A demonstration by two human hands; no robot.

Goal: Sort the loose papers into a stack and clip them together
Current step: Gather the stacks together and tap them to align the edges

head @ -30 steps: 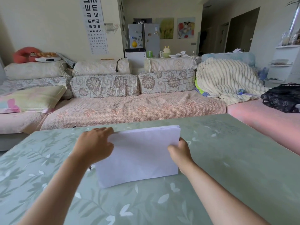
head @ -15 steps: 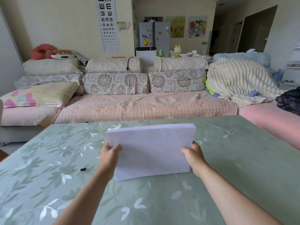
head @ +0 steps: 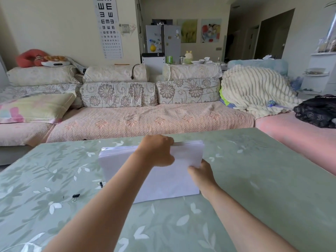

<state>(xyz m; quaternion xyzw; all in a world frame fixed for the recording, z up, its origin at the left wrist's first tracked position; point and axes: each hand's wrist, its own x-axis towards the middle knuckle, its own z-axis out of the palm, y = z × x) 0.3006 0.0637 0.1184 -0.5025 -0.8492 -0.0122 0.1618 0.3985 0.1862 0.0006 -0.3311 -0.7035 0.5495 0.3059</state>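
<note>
White paper stack (head: 178,180) between gripping fingers (head: 168,141)

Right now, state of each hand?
Left hand: closed on the top edge of the paper stack.
Right hand: gripping the stack's right edge.
</note>
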